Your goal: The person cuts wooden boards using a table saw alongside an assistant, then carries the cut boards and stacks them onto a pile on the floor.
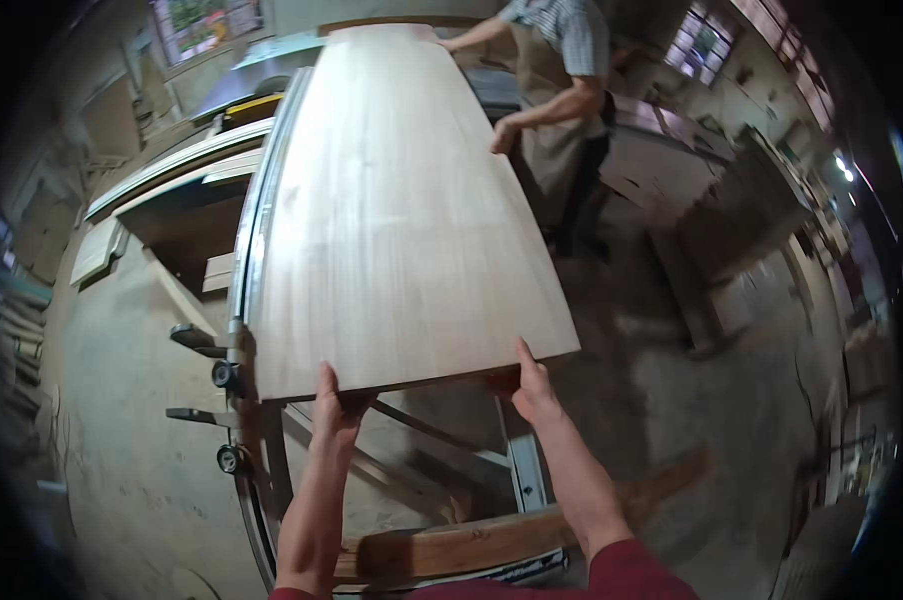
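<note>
Can't read a single word or number anywhere here, tbh. Those two round black fittings (227, 375) off to the left of the left-hand fingers (328, 380) are too small and blurry to make out.

Head view: near, above and behind your grip, facing downward
Board (402, 215): seen lengthwise, from your grip outward
</note>
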Tool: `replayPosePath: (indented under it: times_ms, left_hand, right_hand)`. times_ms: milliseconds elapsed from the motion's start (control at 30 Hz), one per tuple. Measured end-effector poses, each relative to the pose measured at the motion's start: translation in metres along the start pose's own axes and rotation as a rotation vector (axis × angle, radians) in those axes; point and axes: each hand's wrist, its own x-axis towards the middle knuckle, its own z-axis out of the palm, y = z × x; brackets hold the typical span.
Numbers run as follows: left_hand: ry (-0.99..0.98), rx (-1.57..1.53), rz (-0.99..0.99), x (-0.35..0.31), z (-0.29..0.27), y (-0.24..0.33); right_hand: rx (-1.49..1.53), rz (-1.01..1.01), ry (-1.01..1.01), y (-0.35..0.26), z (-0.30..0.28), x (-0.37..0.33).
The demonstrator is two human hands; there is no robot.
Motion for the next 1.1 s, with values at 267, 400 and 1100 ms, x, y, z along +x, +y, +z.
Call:
replayPosePath:
  times_ms: [267,400,1100]
  left_hand:
    - [-0.026,0.019,0.038,0.037,0.006,0.033]
    - [-0.036,0.059,0.05,0.054,0.024,0.04]
    - [-0.045,-0.001,0.07,0.108,0.048,0.061]
  right_hand:
    - [-0.071,-0.055,-0.078,-0.011,0.038,0.046]
    - [-0.119,0.016,-0.099,-0.029,0.041,0.061]
    - [-0.239,0.095,-0.066,-0.051,0.059,0.123]
